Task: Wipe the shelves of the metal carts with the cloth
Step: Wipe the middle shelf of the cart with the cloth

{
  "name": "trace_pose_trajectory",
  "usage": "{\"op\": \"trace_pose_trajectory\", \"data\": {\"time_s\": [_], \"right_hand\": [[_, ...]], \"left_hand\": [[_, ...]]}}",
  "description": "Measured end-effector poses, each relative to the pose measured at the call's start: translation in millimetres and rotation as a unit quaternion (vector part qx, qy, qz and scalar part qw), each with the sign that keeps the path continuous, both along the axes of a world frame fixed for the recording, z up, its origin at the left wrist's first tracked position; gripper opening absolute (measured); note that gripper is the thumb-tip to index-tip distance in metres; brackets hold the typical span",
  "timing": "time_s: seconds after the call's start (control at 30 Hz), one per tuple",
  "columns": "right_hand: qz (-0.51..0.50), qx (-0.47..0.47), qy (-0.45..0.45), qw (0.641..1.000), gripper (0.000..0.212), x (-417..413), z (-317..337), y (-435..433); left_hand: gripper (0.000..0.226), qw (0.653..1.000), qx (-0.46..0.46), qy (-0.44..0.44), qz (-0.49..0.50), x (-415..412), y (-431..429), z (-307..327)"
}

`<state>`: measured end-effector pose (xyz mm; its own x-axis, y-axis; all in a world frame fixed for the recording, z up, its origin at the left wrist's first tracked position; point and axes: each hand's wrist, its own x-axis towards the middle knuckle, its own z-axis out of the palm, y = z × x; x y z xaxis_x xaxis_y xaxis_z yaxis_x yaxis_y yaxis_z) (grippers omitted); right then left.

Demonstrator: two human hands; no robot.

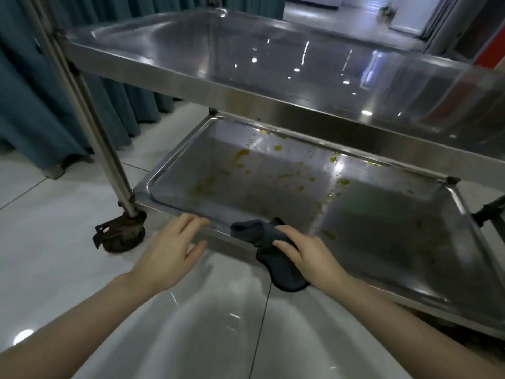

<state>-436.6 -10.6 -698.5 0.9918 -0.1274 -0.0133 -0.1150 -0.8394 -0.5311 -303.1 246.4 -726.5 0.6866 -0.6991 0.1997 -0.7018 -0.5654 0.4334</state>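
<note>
A steel cart stands before me with a shiny upper shelf (246, 64) and a lower tray shelf (273, 187) spotted with yellow-brown stains. My right hand (308, 255) grips a dark grey cloth (262, 236) at the lower shelf's front rim; part of the cloth hangs below the hand. My left hand (169, 247) is beside it, fingers spread and straight, fingertips at the same front rim.
A cart leg (90, 119) runs down at the left to a rusty caster wheel (120, 233). Blue-green curtains (32, 105) hang at the left. Glossy white floor tiles (54, 255) lie beneath. A black handle (492, 212) pokes in at the right.
</note>
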Motion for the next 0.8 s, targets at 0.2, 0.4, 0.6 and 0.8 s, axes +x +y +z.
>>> {"op": "trace_pose_trajectory", "data": {"time_s": [0.2,0.4,0.6,0.8], "right_hand": [[0.093,-0.153,0.023,0.984,0.045,-13,-22,2],[0.038,-0.152,0.074,0.985,0.051,19,-38,17],[-0.028,-0.135,0.138,0.981,0.060,96,-55,-11],[-0.042,-0.169,0.075,0.982,0.058,103,-65,-21]], "left_hand": [[0.041,0.993,0.088,-0.058,-0.044,5,-19,-21],[0.048,0.991,0.089,-0.089,-0.051,8,-20,-26],[0.035,0.990,0.031,-0.137,-0.012,26,-21,-27],[0.037,0.990,0.017,-0.137,-0.033,39,-5,-38]]}}
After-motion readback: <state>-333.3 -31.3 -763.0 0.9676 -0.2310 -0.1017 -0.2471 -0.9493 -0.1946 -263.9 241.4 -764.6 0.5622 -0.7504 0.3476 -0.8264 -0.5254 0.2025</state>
